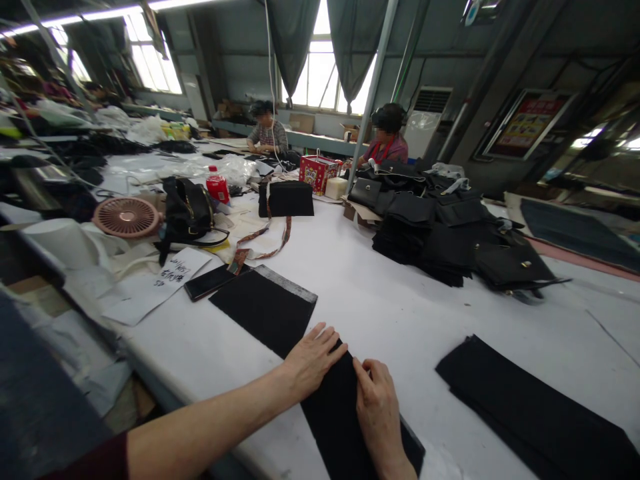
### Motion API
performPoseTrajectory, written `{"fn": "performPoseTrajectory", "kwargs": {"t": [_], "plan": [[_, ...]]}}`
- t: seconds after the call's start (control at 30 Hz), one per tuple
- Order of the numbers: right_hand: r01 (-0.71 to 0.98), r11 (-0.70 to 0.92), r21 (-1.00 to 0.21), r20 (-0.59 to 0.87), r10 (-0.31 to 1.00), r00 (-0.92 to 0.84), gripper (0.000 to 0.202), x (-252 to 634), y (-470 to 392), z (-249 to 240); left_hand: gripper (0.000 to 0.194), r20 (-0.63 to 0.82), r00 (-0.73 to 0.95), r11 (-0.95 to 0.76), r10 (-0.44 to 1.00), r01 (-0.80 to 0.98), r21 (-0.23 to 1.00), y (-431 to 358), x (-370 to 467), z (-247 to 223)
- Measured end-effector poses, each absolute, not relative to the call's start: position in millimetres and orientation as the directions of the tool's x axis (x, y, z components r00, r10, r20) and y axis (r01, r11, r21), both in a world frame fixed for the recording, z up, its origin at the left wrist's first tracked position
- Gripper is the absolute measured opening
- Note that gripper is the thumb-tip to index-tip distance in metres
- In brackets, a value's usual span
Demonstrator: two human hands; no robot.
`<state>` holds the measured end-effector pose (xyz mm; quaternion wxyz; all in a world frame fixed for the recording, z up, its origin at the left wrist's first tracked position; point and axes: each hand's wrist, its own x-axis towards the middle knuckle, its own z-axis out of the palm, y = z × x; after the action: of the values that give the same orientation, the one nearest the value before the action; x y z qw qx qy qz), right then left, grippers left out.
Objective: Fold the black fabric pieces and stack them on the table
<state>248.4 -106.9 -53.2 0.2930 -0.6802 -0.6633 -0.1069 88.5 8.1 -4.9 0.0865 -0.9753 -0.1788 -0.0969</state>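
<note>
A long black fabric piece [267, 310] lies slantwise on the white table before me, with a grey strip along its far end. My left hand [314, 359] rests flat on the fabric, fingers stretched out towards its right edge. Just right of it, my right hand [379, 407] has its fingers curled, thumb and index finger at the fabric's edge. The lower part of the piece runs under and past my right hand, where a dark edge shows beside the wrist. Beyond the far end lies a flat black phone-like object [210, 283].
To the right lies a stack of black fabric pieces [530, 407]. Black bags and panels [430, 227] are piled behind it. At left are a pink fan [128, 217], a black bag [187, 207], a red bottle [217, 185] and a marked paper [165, 283]. Two people sit across the table.
</note>
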Motion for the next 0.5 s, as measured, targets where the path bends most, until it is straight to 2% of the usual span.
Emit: {"fn": "performPoseTrajectory", "kwargs": {"t": [0.27, 0.5], "plan": [[0.966, 0.029, -0.256, 0.502, 0.858, 0.108, 0.033, 252, -104, -46, 0.044, 0.179, 0.950, -0.913, 0.255, 0.298, -0.278, 12, 103, 0], [0.960, 0.037, -0.276, 0.510, 0.852, 0.114, 0.032, 260, -122, -52, 0.047, 0.179, 0.954, -0.898, 0.239, 0.287, -0.334, 0, 109, -1]]}}
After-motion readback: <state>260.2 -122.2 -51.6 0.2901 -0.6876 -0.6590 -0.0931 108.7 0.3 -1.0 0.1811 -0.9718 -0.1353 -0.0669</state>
